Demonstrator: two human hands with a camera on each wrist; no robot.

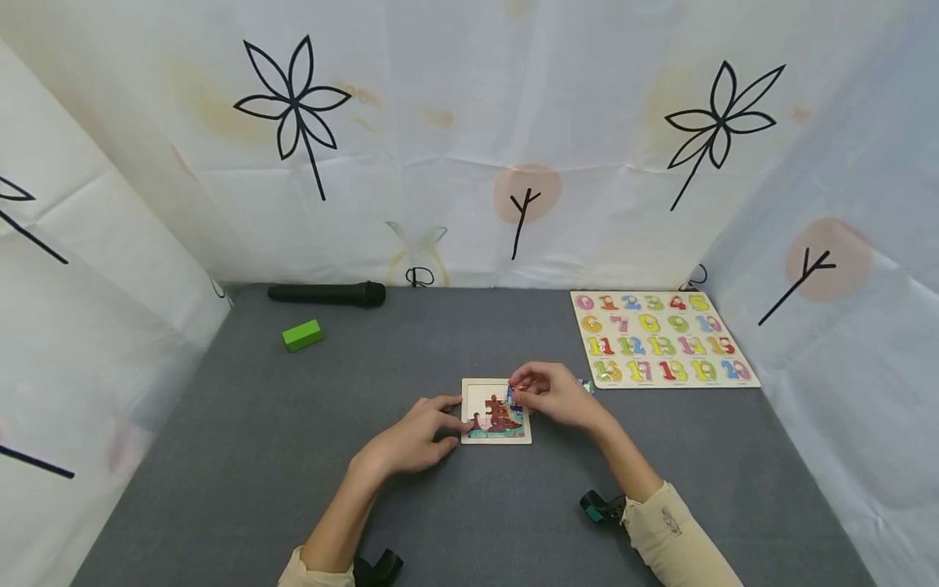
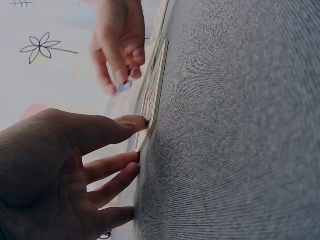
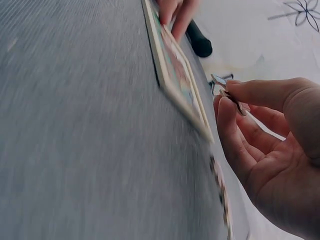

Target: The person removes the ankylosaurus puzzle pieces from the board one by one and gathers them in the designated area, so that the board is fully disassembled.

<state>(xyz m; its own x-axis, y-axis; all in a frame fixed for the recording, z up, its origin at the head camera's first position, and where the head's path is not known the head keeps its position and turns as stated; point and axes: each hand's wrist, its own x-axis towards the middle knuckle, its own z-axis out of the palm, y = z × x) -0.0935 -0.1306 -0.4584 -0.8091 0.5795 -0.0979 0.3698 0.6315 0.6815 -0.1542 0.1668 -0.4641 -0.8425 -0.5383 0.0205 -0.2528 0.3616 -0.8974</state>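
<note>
A small square jigsaw puzzle in a pale wooden frame point(image 1: 495, 440) lies on the grey table, partly filled with brown and teal pieces; bare wood shows at its upper left. My left hand point(image 1: 416, 434) rests at the frame's left side, its fingers spread and fairly straight, with fingertips touching the frame's edge. Between thumb and fingers my right hand point(image 1: 552, 393) pinches a puzzle piece point(image 3: 234, 102) just above the frame's upper right corner. In the left wrist view, a bluish part of that piece point(image 2: 124, 87) shows below the fingertips.
Loose puzzle pieces point(image 3: 221, 192) lie beyond the frame on the right, mostly hidden by the right hand in the head view. A number board point(image 1: 667, 338) lies at the back right. At the back left are a black microphone point(image 1: 326, 294) and a green block point(image 1: 302, 335).
</note>
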